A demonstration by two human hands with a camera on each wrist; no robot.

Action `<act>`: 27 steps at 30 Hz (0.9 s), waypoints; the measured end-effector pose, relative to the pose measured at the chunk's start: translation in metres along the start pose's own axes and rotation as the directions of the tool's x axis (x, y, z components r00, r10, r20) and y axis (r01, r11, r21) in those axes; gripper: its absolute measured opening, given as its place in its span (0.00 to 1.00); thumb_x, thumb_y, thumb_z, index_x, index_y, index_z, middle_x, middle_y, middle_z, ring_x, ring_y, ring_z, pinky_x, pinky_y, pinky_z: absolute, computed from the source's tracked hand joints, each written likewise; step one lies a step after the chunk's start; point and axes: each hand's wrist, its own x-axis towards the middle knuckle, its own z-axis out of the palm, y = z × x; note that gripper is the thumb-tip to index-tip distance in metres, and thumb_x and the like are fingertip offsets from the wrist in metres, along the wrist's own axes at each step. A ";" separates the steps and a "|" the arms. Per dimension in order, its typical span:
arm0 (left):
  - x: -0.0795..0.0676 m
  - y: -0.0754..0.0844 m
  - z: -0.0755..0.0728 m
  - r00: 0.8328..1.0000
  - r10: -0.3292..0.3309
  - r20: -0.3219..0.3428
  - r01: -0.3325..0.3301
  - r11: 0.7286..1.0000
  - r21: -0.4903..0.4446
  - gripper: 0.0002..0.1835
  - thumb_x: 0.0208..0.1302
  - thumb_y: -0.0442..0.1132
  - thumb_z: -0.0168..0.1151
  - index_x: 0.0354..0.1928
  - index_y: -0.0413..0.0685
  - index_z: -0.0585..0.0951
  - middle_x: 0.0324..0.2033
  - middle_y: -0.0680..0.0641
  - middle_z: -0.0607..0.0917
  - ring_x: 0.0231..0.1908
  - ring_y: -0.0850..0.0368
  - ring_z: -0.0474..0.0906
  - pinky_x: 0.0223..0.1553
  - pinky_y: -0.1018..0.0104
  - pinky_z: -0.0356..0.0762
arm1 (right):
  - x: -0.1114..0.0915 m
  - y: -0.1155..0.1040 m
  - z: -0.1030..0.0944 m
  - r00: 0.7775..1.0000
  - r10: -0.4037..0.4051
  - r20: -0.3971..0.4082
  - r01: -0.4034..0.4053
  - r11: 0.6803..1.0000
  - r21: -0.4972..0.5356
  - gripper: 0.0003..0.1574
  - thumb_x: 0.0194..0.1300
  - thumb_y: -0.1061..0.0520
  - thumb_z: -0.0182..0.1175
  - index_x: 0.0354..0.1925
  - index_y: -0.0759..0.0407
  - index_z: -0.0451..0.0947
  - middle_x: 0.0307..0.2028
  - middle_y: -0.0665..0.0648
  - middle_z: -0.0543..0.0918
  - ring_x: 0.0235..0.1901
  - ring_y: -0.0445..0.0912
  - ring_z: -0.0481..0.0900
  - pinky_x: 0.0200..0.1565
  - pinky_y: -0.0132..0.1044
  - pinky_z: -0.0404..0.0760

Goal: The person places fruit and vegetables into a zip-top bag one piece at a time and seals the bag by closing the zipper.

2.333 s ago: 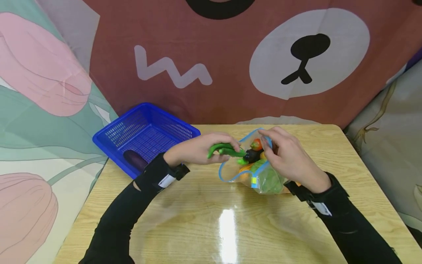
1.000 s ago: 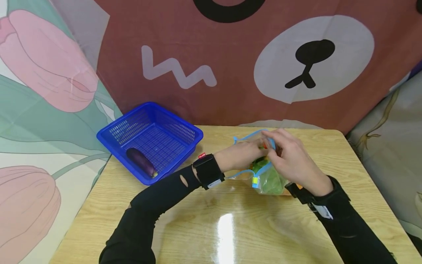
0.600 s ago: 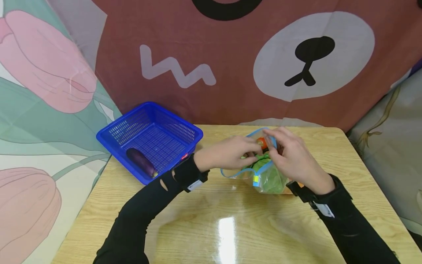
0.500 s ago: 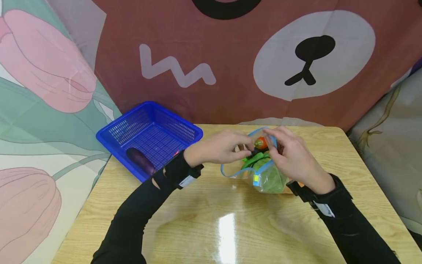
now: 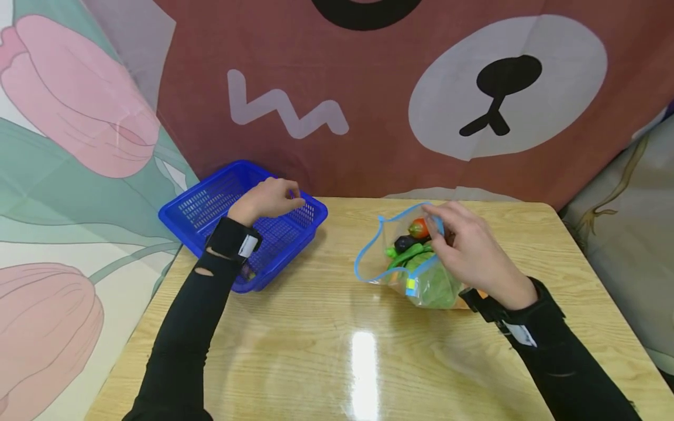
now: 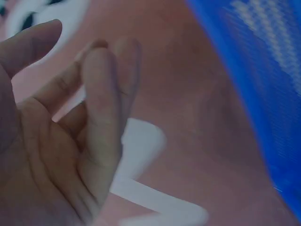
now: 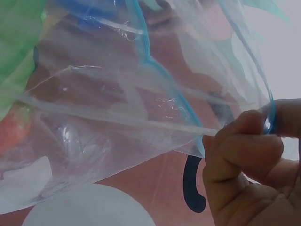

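Observation:
My right hand (image 5: 471,251) pinches the blue-edged rim of a clear zip bag (image 5: 371,266) and holds its mouth apart. Inside the bag are green peppers (image 5: 408,255), a red tomato (image 5: 419,228), a dark eggplant (image 5: 405,243) and a leafy green vegetable (image 5: 434,286). The right wrist view shows the fingers (image 7: 244,150) curled on the bag's edge. Over the blue basket (image 5: 289,257) hovers my left hand (image 5: 268,200), holding nothing, its fingers loosely bent. An eggplant (image 5: 248,272) in the basket is mostly hidden by the left wrist.
The wooden table (image 5: 316,351) carries the basket at its back left and the bag right of its middle. Behind it hangs a cloth (image 5: 368,146) printed with a bear face. A bright reflection lies on the tabletop.
My left hand put green peppers into the bag, let go, and moved left over the basket. The right hand has kept its grip on the bag's rim.

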 end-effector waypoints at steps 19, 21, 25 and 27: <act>-0.028 -0.086 0.018 0.926 -0.374 0.053 0.366 0.924 0.113 0.17 0.51 0.40 0.60 0.39 0.34 0.81 0.45 0.30 0.80 0.46 0.36 0.76 0.44 0.46 0.74 | 0.000 0.000 -0.002 1.000 0.011 0.022 -0.012 1.000 0.008 0.23 0.63 0.68 0.55 0.57 0.68 0.74 0.37 0.54 0.75 0.22 0.39 0.64 0.24 0.30 0.65; -0.036 -0.086 0.022 0.947 -0.320 -0.001 0.320 0.946 0.048 0.11 0.44 0.36 0.64 0.31 0.36 0.83 0.35 0.36 0.83 0.39 0.41 0.78 0.39 0.51 0.76 | 0.000 0.000 -0.002 1.000 0.012 0.025 -0.013 1.000 0.011 0.24 0.62 0.69 0.55 0.57 0.68 0.73 0.38 0.54 0.75 0.22 0.39 0.64 0.24 0.30 0.65; -0.048 -0.088 0.027 0.969 -0.248 -0.003 0.248 0.969 -0.016 0.08 0.30 0.30 0.66 0.21 0.41 0.81 0.19 0.48 0.79 0.26 0.51 0.74 0.28 0.61 0.75 | 0.000 0.001 -0.002 0.999 0.012 0.030 -0.013 1.000 0.015 0.25 0.60 0.71 0.54 0.57 0.68 0.73 0.39 0.54 0.76 0.23 0.39 0.64 0.24 0.30 0.65; -0.048 -0.089 0.028 0.970 -0.236 0.049 0.235 0.971 0.033 0.08 0.27 0.29 0.66 0.18 0.42 0.80 0.17 0.51 0.76 0.23 0.53 0.70 0.25 0.63 0.73 | 0.000 0.001 -0.002 0.999 0.012 0.032 -0.012 1.000 0.015 0.25 0.60 0.71 0.54 0.57 0.68 0.73 0.39 0.54 0.76 0.23 0.39 0.64 0.24 0.30 0.65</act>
